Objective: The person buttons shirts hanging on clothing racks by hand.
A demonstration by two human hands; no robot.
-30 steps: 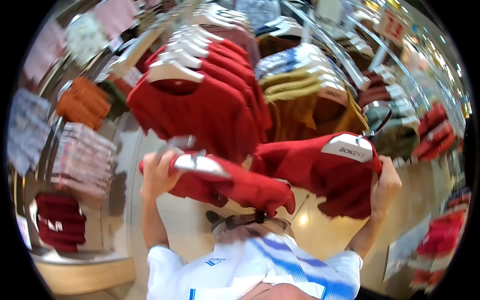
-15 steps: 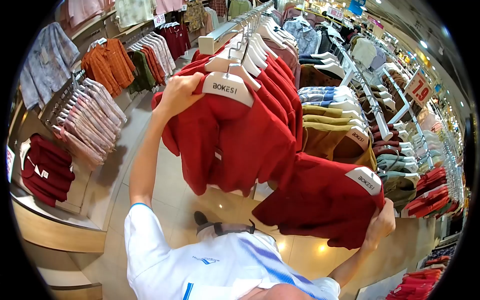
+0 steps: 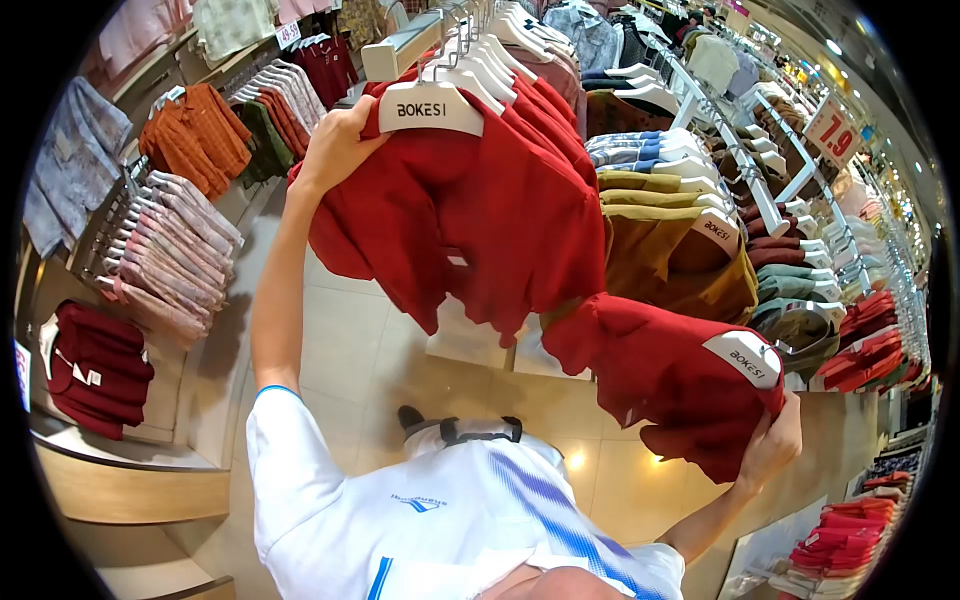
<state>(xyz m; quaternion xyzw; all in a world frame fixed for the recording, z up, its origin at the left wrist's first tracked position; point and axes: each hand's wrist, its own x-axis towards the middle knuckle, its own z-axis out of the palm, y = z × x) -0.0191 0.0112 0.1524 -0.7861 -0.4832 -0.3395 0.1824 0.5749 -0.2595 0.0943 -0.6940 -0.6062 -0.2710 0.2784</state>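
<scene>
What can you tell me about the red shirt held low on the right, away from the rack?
The red shirt is plain red, soft-looking fabric on a white hanger marked BOKESI. It hangs crumpled and tilted, off the rail, below the mustard and brown garments. The right hand grips it at the hanger end from beneath; nothing else clearly touches it. Its sleeves and front are bunched, so details are hidden.

— What's under my fingers here?

— A pale tiled floor (image 3: 350,350), glossy, with bright spots of ceiling light mirrored in it.

— And off past my left fingers?

— A wall rack (image 3: 165,250) of folded pink and patterned shirts, orange checked ones (image 3: 195,140) hanging above, and dark red tops (image 3: 95,370) over a curved wooden counter (image 3: 130,485).

— Beyond my right fingers?

— Long rails (image 3: 745,165) crowded with mustard, brown, green and red clothes on white hangers, and a red-and-white price sign (image 3: 833,130) reading 7.9. Ceiling lamps (image 3: 833,47) shine far off.
</scene>
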